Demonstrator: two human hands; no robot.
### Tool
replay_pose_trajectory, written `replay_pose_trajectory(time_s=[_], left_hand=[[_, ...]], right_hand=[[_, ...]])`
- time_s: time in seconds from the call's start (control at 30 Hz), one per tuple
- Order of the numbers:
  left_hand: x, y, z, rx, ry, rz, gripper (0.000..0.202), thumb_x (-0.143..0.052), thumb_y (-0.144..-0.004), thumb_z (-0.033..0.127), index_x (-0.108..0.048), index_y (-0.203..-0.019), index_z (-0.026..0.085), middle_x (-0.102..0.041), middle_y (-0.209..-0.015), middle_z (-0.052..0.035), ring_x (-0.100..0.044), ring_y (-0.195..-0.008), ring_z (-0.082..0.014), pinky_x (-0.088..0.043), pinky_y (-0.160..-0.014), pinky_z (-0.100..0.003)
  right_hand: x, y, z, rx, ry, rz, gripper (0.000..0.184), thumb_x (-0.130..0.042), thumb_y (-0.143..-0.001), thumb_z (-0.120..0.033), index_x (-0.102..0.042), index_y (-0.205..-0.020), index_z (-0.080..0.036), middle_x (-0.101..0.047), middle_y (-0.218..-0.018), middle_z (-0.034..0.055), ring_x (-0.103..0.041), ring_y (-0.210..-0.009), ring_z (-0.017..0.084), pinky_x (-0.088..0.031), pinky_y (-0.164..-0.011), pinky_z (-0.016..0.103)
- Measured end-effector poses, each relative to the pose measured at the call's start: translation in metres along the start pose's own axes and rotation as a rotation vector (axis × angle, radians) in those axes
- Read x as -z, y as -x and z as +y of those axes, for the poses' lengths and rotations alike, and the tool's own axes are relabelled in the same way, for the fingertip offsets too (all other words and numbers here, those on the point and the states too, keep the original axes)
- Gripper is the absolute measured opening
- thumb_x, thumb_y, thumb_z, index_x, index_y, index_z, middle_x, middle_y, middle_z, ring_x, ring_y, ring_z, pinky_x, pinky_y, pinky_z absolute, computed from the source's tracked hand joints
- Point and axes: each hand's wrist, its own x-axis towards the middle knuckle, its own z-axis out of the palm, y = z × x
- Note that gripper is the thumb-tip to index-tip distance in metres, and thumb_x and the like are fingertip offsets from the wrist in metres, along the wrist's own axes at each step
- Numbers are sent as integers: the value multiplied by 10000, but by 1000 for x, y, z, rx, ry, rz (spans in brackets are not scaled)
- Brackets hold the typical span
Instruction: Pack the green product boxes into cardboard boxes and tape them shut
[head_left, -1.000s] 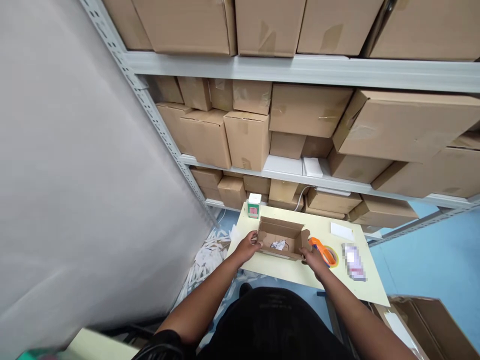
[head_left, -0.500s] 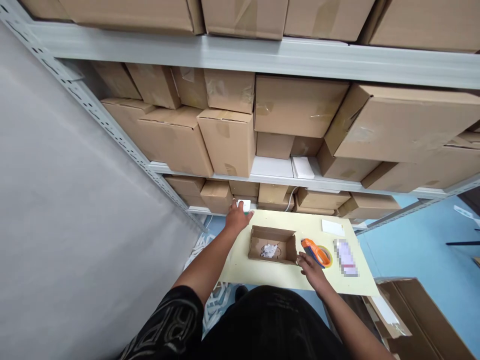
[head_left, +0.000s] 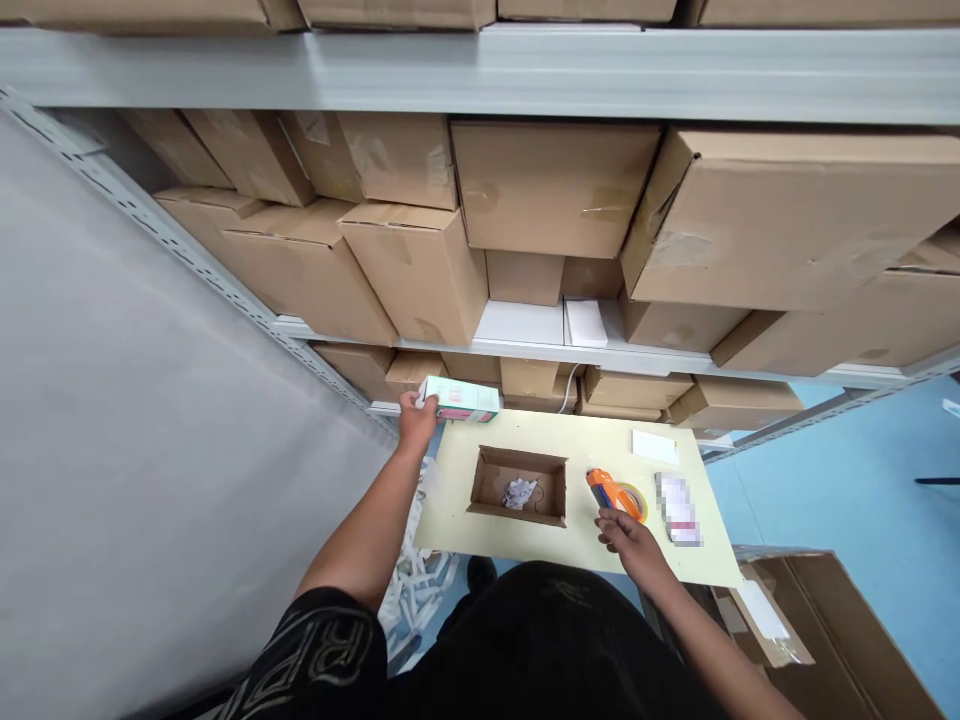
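My left hand grips the left end of a small green, white and pink carton, over the far left edge of the table. On the table, an open brown cardboard box holds crumpled white paper. My right hand is over the front right of the table with loosely bent fingers and nothing visible in them. Just beyond its fingertips lies an orange and blue tape dispenser, with a yellow roll of tape at its right side.
On the cream table lie a white card and a blurred pale packet. Shelves of cardboard boxes rise behind it. A large open carton stands at the right, and paper strips cover the floor at left.
My left hand has moved left and brought the colored carton into full view. My right hand has shifted from the brown box's corner to near the tape dispenser. The camera view has also shifted.
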Motion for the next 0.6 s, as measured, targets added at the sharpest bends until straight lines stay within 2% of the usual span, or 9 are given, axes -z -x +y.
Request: replay_pose_trajectory(time_s=[0.1,0.17,0.27,0.37,0.47,0.6], left_hand=[[23,35,9,-17,356,-24,360,-620,-853,385,-427,-1121,241,-628,-1074,-37,-681,-797,-155,-595,-659,-286],[31,69,13,-28,446,-124,371,-635,-826,394,-422,-1090,245,-630,-1045,-25,-681,-806,-159,-605,-652,-290],[29,123,10,-11,484,-293,380,-609,-826,436,-393,-1085,261,-647,-1049,-15,-687,-839,-178,-618,-690,-338],[17,163,-6,35,445,-405,376,-577,-826,429,-357,-1089,274,-663,-1125,-26,-693,-883,-192,-608,-745,-368],[9,178,-25,24,288,-446,333,-555,-855,424,-371,-1089,274,-679,-1140,-30,-691,-919,-199,-575,-800,-361],[13,172,-40,-56,58,-480,294,-551,-913,463,-455,-1100,259,-689,-1020,-15,-680,-893,-212,-522,-834,-356]], right_hand=[[-14,0,-28,60,-123,-59,526,-693,-789,-599,-718,-1093,-170,-767,-1049,132,-738,-846,269,-587,-786,405],[-29,0,-50,129,-169,-86,544,-701,-794,-631,-707,-1086,-172,-758,-1002,117,-726,-832,261,-585,-764,396],[-48,-4,-76,189,-145,-120,553,-644,-835,-671,-675,-1112,-193,-746,-973,88,-715,-863,255,-580,-747,372],[-58,-9,-83,150,35,-114,477,-605,-869,-659,-667,-1000,-205,-732,-843,61,-704,-809,246,-551,-705,344],[-61,-14,-74,97,230,-59,395,-628,-873,-601,-650,-915,-209,-718,-768,41,-690,-734,227,-503,-657,314],[-65,-15,-69,52,409,-44,356,-575,-922,-560,-638,-890,-211,-703,-717,35,-678,-695,220,-452,-644,304]])
